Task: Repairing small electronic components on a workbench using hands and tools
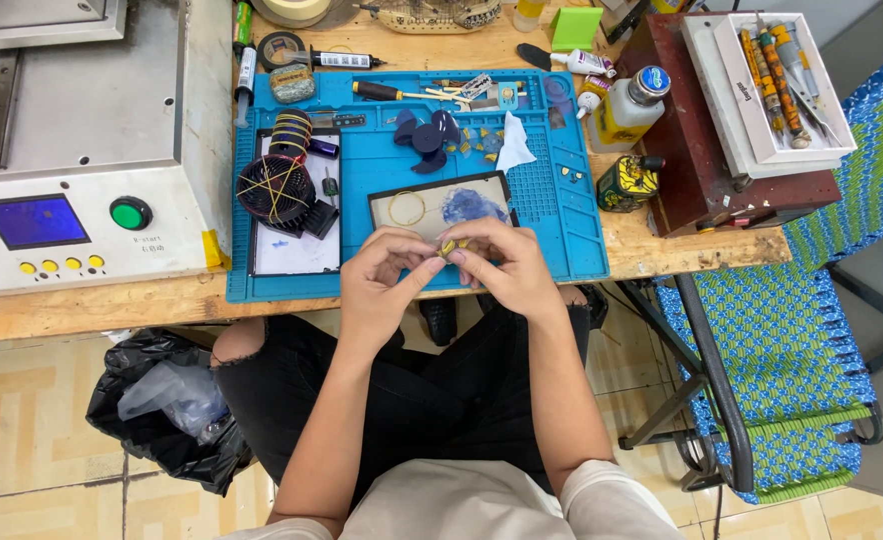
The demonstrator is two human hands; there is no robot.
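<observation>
Both hands met just above the near edge of the blue mat [562,230], over a dark-framed glass panel [442,205]. The left hand [387,275] and right hand [507,265] pinched a small yellow part [449,246] between narrowed fingers, held close together, probably to steady it. A fan [275,188] and bottles [630,105] stood aside on the tabletop [662,250], within reach.

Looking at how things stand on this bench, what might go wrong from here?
The small yellow piece pinched between left hand and right hand sits over the blue mat's front edge; dropped, it could fall to the floor. The glass panel under the hands could crack if leaned on.
</observation>
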